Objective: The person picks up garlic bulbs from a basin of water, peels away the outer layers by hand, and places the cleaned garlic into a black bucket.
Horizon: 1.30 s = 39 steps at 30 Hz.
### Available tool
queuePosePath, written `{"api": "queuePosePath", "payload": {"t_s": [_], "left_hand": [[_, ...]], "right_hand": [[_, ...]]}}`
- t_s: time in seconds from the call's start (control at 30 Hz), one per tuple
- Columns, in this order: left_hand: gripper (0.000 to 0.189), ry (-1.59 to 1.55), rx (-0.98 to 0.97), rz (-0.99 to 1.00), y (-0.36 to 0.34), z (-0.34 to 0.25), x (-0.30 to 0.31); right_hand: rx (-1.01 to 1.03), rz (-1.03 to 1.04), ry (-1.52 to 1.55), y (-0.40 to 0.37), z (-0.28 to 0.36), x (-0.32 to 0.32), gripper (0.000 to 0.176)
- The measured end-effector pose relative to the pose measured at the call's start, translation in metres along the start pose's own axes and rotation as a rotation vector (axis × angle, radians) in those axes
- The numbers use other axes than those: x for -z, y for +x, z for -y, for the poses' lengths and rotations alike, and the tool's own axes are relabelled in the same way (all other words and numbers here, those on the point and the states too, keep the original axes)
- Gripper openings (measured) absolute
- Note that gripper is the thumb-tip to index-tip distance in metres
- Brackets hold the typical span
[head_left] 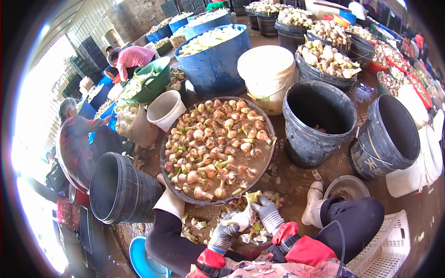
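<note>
Peeling in hand, by looks: pale bulb (242, 219) up between knees, just this side of round tub (213, 203). Left hand (223, 235): fingers clamped on bulb. Right hand (269, 215): fingers against leafy stalk (252, 197), can't tell if pinching. Next move calls for firm left hold, clean right pull.

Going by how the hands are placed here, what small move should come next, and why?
Probably the right hand should peel the yellowish leaf away: the left hand holds the pale bulb, the right hand's fingers are beside that leaf, and peel scraps lie below.
</note>
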<state>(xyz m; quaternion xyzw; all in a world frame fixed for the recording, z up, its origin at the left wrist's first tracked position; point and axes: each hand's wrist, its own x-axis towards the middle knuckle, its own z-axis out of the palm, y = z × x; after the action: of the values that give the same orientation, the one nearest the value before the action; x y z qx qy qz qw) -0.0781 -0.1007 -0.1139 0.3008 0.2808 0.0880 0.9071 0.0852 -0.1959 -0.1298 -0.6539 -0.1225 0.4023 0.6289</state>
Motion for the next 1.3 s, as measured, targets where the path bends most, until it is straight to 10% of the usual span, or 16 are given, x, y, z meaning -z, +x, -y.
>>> {"api": "queuePosePath", "payload": {"t_s": [0.43, 0.6, 0.93, 1.03, 1.1, 1.13, 1.2, 1.3], "left_hand": [[0.105, 0.272, -0.115, -0.053, 0.007, 0.01, 0.006], [0.02, 0.281, -0.202, -0.461, 0.011, 0.001, 0.01], [0.042, -0.461, -0.139, -0.212, 0.007, -0.004, 0.037], [0.042, -0.503, -0.132, -0.2, 0.008, -0.001, 0.054], [0.037, -0.473, -0.122, -0.24, 0.006, -0.001, 0.047], [0.032, -0.442, -0.115, -0.277, 0.008, 0.0, 0.042], [0.03, -0.303, -0.145, -0.198, 0.006, 0.005, 0.039], [0.027, -0.218, -0.153, -0.173, 0.009, 0.008, 0.036]], "right_hand": [[-0.038, 0.381, 0.079, -0.002, -0.012, -0.006, 0.041], [-0.084, 0.254, 0.425, -0.005, 0.004, -0.003, 0.028], [0.076, -0.23, 0.643, 0.009, 0.027, 0.039, 0.009], [0.056, 0.016, 0.623, 0.018, -0.005, 0.052, 0.01], [-0.124, 0.187, 0.355, 0.016, -0.012, 0.041, 0.019], [0.077, 0.258, -0.422, 0.015, -0.028, 0.04, 0.029], [0.002, 0.526, -0.957, 0.015, -0.049, 0.027, 0.048], [-0.042, 0.532, -0.903, 0.012, -0.052, 0.02, 0.051]]}}
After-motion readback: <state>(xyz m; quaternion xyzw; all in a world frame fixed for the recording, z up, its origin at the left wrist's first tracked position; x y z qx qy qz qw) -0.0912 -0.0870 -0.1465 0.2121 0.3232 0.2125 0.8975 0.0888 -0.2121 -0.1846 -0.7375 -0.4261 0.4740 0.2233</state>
